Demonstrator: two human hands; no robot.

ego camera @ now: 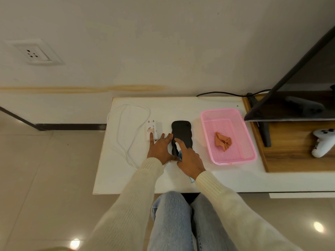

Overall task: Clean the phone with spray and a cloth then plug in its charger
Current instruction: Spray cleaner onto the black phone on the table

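While our right hand grips the spray bottle over the black phone and our left hand lies flat, fingers spread, beside it, we judge spraying has begun, with the cloth unused in the pink basket, the charger unplugged on the white table, the wall socket far.

- A pink plastic basket stands on the white table top, near its right end, next to the wooden part.
- A television stands on the wooden shelf, at the right edge of the view; its dark stand foot rests on the wood.
- A white game controller lies on the wooden shelf, to the right of the stand foot.
- A black cable runs along the back edge of the table top.
- A white wall socket sits on the wall, far to the left.
- The floor has pale shiny tiles.
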